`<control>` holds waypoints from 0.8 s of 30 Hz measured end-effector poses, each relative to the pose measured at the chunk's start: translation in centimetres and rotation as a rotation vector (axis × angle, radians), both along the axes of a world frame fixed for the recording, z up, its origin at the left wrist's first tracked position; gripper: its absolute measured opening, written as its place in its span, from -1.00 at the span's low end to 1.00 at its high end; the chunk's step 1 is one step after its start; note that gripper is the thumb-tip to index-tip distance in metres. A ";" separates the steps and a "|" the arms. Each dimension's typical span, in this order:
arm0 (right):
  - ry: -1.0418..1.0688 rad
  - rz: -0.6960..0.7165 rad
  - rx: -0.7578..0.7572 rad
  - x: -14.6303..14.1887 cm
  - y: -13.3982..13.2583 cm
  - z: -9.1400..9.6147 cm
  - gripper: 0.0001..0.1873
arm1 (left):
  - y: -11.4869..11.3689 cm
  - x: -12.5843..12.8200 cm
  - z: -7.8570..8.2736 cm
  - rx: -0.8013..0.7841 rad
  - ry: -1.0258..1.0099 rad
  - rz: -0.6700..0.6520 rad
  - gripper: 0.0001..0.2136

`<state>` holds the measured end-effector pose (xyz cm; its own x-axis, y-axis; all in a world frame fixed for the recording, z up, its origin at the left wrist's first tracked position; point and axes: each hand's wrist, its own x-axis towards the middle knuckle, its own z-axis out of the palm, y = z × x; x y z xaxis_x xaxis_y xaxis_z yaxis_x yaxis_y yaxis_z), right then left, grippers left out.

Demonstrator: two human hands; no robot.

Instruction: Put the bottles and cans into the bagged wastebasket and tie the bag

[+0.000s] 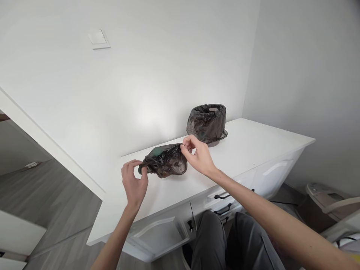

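Black, see-through, crumpled plastic bag point(170, 163) over the smooth white tabletop point(239, 157): we pinch one end in our bare left hand point(134, 183) and its upper edge in our right hand point(200, 156), presumably because opposed grips hold it taut.

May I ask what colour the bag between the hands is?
The bag is see-through black, shown in the head view.
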<state>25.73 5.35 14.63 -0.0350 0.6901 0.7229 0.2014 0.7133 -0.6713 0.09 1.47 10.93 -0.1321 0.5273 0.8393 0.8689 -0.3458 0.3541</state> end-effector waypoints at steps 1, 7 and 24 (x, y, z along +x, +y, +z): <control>0.036 -0.028 -0.004 0.0 -0.3 0.4 -0.92 | -0.2 0.1 0.7 0.004 -0.050 0.001 -0.90; 0.066 -0.067 -0.073 -0.4 -1.5 1.2 -0.85 | -2.0 1.2 3.7 -0.083 -0.321 -0.028 -0.88; -0.279 0.052 0.064 -3.3 -2.7 0.7 -0.54 | -2.0 3.2 5.7 -0.057 -0.331 -0.097 -0.74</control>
<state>22.41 2.63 15.34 -0.2727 0.6354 0.7224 0.3334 0.7668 -0.5485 3.25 -0.51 16.66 -0.3396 0.5952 0.7283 0.6679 -0.3926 0.6323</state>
